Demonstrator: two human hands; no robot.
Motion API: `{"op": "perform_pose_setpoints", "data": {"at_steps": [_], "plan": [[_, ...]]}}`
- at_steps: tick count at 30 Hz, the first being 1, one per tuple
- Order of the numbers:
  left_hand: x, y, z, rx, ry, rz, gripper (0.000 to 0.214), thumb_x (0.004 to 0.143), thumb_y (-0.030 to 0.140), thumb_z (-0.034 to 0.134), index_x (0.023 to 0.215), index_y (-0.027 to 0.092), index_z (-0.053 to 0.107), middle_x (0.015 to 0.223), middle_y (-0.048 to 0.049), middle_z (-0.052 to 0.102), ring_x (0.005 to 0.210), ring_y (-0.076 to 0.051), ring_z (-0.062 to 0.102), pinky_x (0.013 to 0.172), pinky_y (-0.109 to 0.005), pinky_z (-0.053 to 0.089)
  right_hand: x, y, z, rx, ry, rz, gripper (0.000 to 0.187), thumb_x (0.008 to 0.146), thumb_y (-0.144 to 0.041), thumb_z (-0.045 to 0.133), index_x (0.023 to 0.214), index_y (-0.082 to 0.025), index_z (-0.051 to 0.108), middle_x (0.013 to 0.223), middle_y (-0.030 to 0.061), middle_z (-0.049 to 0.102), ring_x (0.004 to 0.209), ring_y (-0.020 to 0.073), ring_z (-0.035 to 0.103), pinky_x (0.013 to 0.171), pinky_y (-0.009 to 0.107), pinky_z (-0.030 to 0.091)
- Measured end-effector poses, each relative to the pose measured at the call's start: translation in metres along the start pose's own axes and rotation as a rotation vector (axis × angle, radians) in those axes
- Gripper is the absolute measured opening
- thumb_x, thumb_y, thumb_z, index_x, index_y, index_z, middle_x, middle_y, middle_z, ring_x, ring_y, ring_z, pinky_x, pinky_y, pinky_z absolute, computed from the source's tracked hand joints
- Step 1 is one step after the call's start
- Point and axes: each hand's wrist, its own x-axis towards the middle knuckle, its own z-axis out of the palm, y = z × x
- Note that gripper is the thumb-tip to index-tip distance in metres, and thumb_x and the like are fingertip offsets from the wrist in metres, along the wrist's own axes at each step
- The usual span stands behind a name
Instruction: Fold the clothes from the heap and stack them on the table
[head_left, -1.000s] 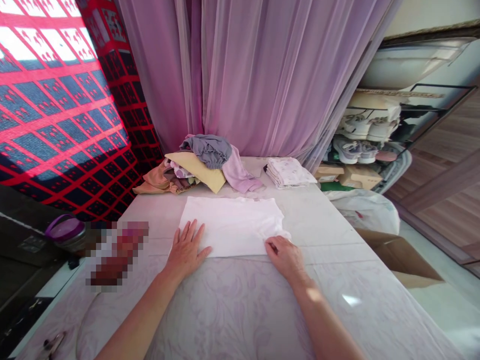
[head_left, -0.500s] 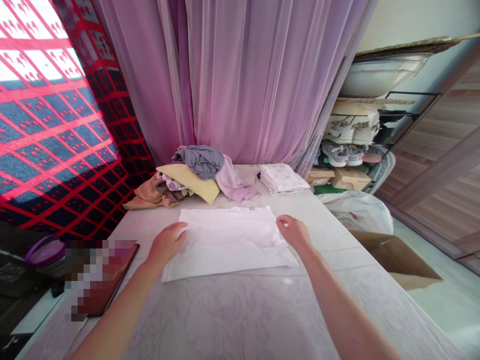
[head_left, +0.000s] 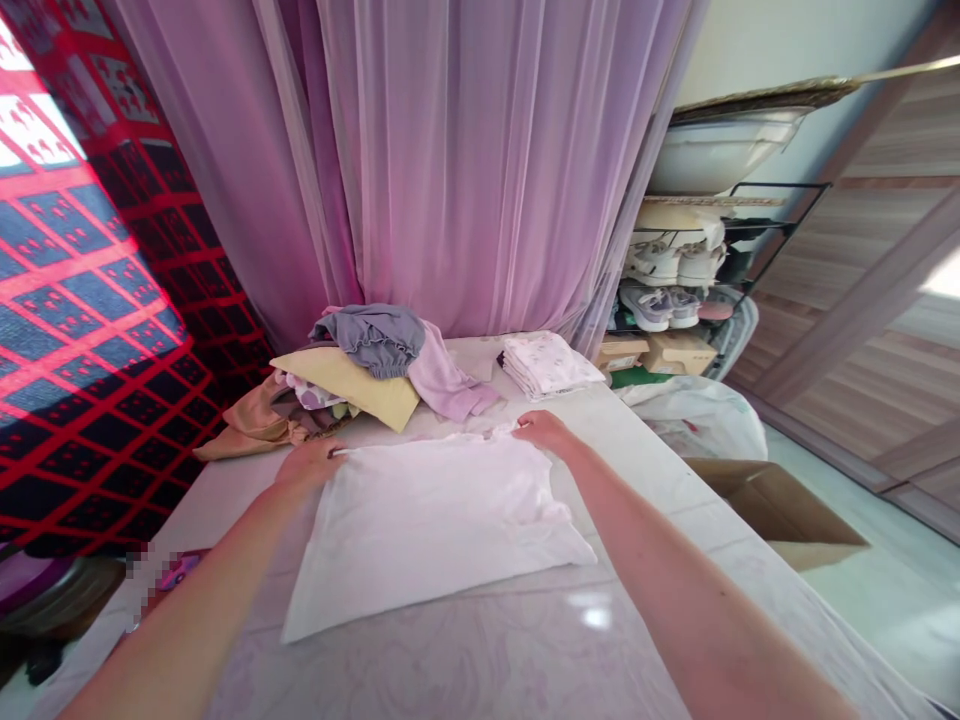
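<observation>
1. while the left hand (head_left: 307,462) pinches the far left corner of a thin white fabric garment (head_left: 442,520), the right hand (head_left: 541,430) pinches its far edge near the right corner.
2. both hands: fingers drawn narrow on the cloth; left thumb hard to make out.
3. garment position: spread between the forearms, near edge resting on a pale floral-patterned cover (head_left: 465,655); right side wavy. cannot tell whether the far edge is raised.
4. step in hand (judged): gripping the far edge at two points. a next move would call for even tension and matched hands, lest the fabric skew.
5. past the left hand: heaped clothes, with a grey gathered-hem garment (head_left: 375,338) above a flat yellow cloth (head_left: 352,385).
6. past the right hand: a neat stack of pale printed folded cloth (head_left: 551,362).
7. outermost: sheer purple curtain (head_left: 450,180) behind; open-topped brown cardboard box (head_left: 772,505) at right.
</observation>
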Motion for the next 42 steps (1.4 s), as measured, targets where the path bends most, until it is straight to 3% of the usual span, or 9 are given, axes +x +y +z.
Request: {"op": "perform_pose_setpoints", "data": {"at_steps": [8, 15, 21, 28, 31, 34, 36, 39, 42], "plan": [[-0.018, -0.006, -0.010, -0.098, 0.057, 0.081, 0.019, 0.076, 0.031, 0.045, 0.087, 0.021, 0.057, 0.082, 0.0006, 0.065, 0.078, -0.018, 0.060, 0.067, -0.026, 0.042, -0.027, 0.014, -0.005, 0.140, 0.035, -0.156, 0.020, 0.068, -0.013, 0.048, 0.081, -0.020, 0.061, 0.070, -0.0034, 0.065, 0.062, 0.0117, 0.059, 0.058, 0.020, 0.038], [-0.057, -0.020, 0.007, -0.098, 0.077, 0.145, 0.020, 0.074, 0.023, 0.044, 0.089, 0.024, 0.058, 0.095, -0.0008, 0.067, 0.093, -0.020, 0.061, 0.079, -0.029, 0.044, -0.064, 0.031, 0.010, 0.074, 0.075, -0.315, 0.021, 0.070, -0.011, 0.043, 0.076, -0.021, 0.060, 0.073, -0.0012, 0.064, 0.069, 0.0143, 0.057, 0.064, 0.022, 0.038], [-0.082, -0.014, 0.012, 0.048, 0.105, 0.255, 0.027, 0.079, 0.019, 0.042, 0.097, 0.024, 0.062, 0.105, -0.0045, 0.069, 0.100, -0.021, 0.062, 0.088, -0.033, 0.043, -0.079, 0.036, 0.018, -0.190, 0.035, -0.382, 0.038, 0.069, -0.003, 0.041, 0.093, -0.020, 0.066, 0.102, 0.0051, 0.069, 0.100, 0.0167, 0.058, 0.086, 0.024, 0.038], [-0.093, -0.005, 0.006, 0.122, 0.070, 0.300, 0.026, 0.079, 0.018, 0.044, 0.096, 0.024, 0.062, 0.109, -0.0036, 0.069, 0.105, -0.022, 0.060, 0.091, -0.036, 0.041, -0.085, 0.010, 0.005, -0.378, 0.105, -0.272, 0.038, 0.074, -0.004, 0.043, 0.097, -0.021, 0.068, 0.106, 0.0058, 0.069, 0.106, 0.0186, 0.055, 0.092, 0.030, 0.033], [-0.094, -0.005, 0.004, 0.118, 0.059, 0.284, 0.027, 0.082, 0.020, 0.043, 0.100, 0.024, 0.062, 0.112, -0.0042, 0.068, 0.106, -0.022, 0.060, 0.092, -0.036, 0.041, -0.082, -0.011, 0.014, -0.321, 0.120, -0.399, 0.043, 0.081, -0.015, 0.045, 0.121, -0.022, 0.059, 0.123, 0.0069, 0.063, 0.114, 0.0195, 0.052, 0.096, 0.032, 0.033], [-0.096, -0.004, 0.002, 0.099, 0.060, 0.261, 0.027, 0.082, 0.021, 0.044, 0.101, 0.025, 0.063, 0.113, -0.0034, 0.068, 0.107, -0.021, 0.060, 0.093, -0.035, 0.041, -0.078, -0.030, 0.031, -0.322, 0.021, -0.530, 0.058, 0.081, -0.025, 0.053, 0.139, -0.024, 0.044, 0.137, 0.0080, 0.053, 0.125, 0.0217, 0.045, 0.102, 0.036, 0.030], [-0.097, -0.004, 0.000, 0.096, 0.064, 0.267, 0.027, 0.082, 0.021, 0.044, 0.101, 0.026, 0.063, 0.113, -0.0032, 0.068, 0.107, -0.021, 0.060, 0.093, -0.035, 0.041, -0.075, -0.037, 0.038, -0.369, -0.044, -0.554, 0.052, 0.080, -0.023, 0.053, 0.132, -0.023, 0.052, 0.129, 0.0083, 0.059, 0.120, 0.0227, 0.049, 0.100, 0.037, 0.031], [-0.100, -0.005, 0.001, 0.117, 0.070, 0.288, 0.026, 0.082, 0.020, 0.046, 0.100, 0.025, 0.063, 0.115, -0.0042, 0.067, 0.111, -0.022, 0.058, 0.094, -0.036, 0.041, -0.074, -0.040, 0.038, -0.412, -0.045, -0.562, 0.030, 0.080, -0.015, 0.049, 0.102, -0.022, 0.069, 0.104, 0.0061, 0.068, 0.103, 0.0206, 0.057, 0.092, 0.033, 0.035], [-0.104, -0.006, 0.005, 0.143, 0.064, 0.288, 0.027, 0.081, 0.019, 0.048, 0.101, 0.025, 0.064, 0.125, -0.0050, 0.063, 0.121, -0.023, 0.053, 0.101, -0.038, 0.038, -0.079, -0.034, 0.033, -0.397, -0.009, -0.588, 0.024, 0.078, -0.012, 0.050, 0.087, -0.022, 0.069, 0.094, 0.0046, 0.069, 0.094, 0.0184, 0.058, 0.084, 0.029, 0.037]]}}
